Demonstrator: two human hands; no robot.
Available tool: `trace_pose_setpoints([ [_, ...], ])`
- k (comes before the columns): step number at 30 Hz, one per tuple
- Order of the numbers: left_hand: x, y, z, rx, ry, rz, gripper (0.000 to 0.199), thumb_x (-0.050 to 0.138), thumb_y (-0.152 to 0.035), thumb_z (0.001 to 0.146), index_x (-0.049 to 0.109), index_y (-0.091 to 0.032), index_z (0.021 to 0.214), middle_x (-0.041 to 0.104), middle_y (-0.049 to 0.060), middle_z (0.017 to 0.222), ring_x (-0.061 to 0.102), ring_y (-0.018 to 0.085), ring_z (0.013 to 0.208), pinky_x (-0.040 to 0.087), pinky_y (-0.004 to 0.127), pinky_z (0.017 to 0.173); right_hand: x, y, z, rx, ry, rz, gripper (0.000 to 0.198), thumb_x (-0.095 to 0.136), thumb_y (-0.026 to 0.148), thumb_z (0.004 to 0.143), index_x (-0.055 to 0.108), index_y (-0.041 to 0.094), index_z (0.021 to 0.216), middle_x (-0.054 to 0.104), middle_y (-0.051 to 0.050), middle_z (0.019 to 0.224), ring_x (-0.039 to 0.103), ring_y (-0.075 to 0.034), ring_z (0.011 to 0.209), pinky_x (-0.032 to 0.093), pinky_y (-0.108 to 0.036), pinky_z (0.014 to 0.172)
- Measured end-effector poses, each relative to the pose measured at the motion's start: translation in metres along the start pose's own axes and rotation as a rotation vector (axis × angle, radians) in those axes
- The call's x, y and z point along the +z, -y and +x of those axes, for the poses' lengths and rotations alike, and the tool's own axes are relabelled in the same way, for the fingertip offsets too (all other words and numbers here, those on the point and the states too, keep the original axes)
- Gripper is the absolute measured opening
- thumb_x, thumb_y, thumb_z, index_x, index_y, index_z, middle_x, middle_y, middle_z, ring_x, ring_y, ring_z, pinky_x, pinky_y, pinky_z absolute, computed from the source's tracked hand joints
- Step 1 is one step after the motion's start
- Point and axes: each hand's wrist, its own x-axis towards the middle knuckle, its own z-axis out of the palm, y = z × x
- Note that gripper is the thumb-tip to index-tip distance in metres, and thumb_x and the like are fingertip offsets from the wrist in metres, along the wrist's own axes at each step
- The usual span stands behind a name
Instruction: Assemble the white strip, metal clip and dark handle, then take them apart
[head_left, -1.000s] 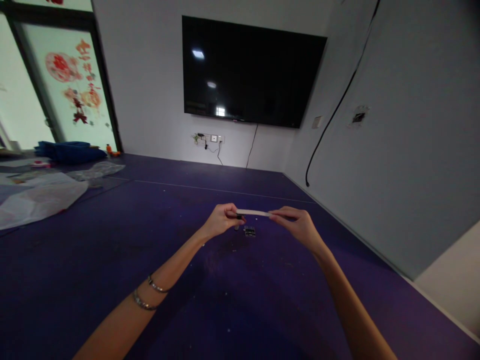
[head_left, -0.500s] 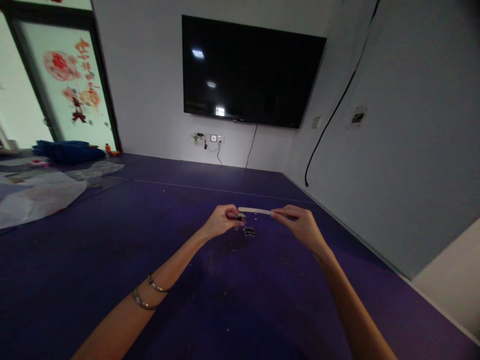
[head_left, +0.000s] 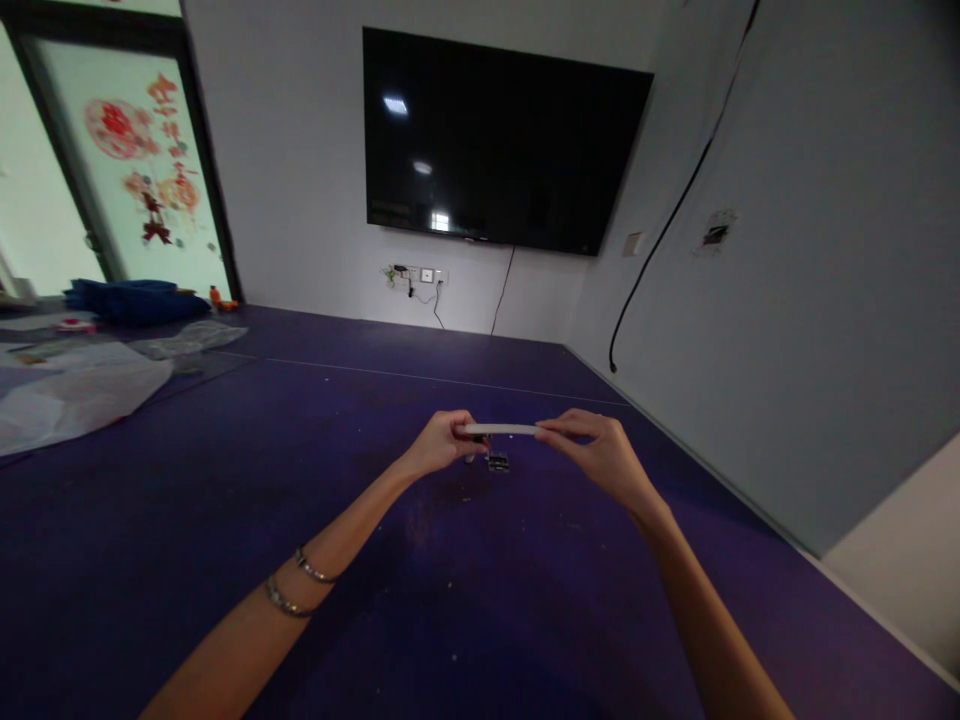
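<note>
Between my hands a thin, slightly bowed white strip [head_left: 501,430] runs level above the purple surface. My right hand [head_left: 592,440] pinches its right end between thumb and fingers. My left hand [head_left: 444,440] is closed on a small dark part [head_left: 481,438] with a metallic look, half hidden by the fingers. The strip's left end lies at the left fingertips, over that part; whether they grip it too, I cannot tell. Just below, a small black and silver piece [head_left: 498,462] lies on the surface.
The purple surface [head_left: 450,590] carries scattered tiny white bits. At far left lie clear plastic sheets [head_left: 90,390] and a dark blue cloth bundle [head_left: 135,302]. A black cable [head_left: 660,240] hangs along the right wall, and a television [head_left: 502,140] is mounted ahead.
The white strip has moved left and slightly down, so its left end now overlaps my left fingertips. My right hand shifted a little left with it; my left hand stayed put.
</note>
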Motion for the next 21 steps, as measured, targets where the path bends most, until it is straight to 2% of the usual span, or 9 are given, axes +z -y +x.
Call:
trace_pose_setpoints([
  [7,0.001,0.0,-0.001,-0.011,-0.011,-0.066,0.024,0.073,-0.015,0.056,0.05,-0.013,0.064,0.068,0.004,0.07,0.062,0.013,0.061,0.048,0.024,0.055,0.0,-0.011,-0.001,0.049,-0.014,0.005,0.023,0.059,0.04,0.077,0.073,0.023,0.082,0.069,-0.005,0.077,0.061,-0.018,0.068,0.045,-0.029,0.06],
  [15,0.001,-0.005,-0.003,0.034,-0.015,-0.041,0.024,0.073,-0.017,0.057,0.051,-0.013,0.065,0.068,0.003,0.07,0.061,0.011,0.059,0.048,0.023,0.057,0.0,-0.014,-0.001,0.068,0.052,0.101,0.024,0.06,0.042,0.075,0.073,0.023,0.082,0.069,-0.005,0.078,0.062,-0.018,0.071,0.047,-0.03,0.064],
  [21,0.001,-0.004,-0.002,0.011,-0.021,-0.078,0.022,0.072,-0.014,0.057,0.051,-0.013,0.064,0.068,0.005,0.071,0.062,0.012,0.061,0.048,0.023,0.057,0.001,-0.024,-0.001,0.109,0.012,0.118,0.022,0.061,0.04,0.074,0.073,0.022,0.081,0.069,-0.005,0.078,0.062,-0.018,0.072,0.046,-0.03,0.064],
])
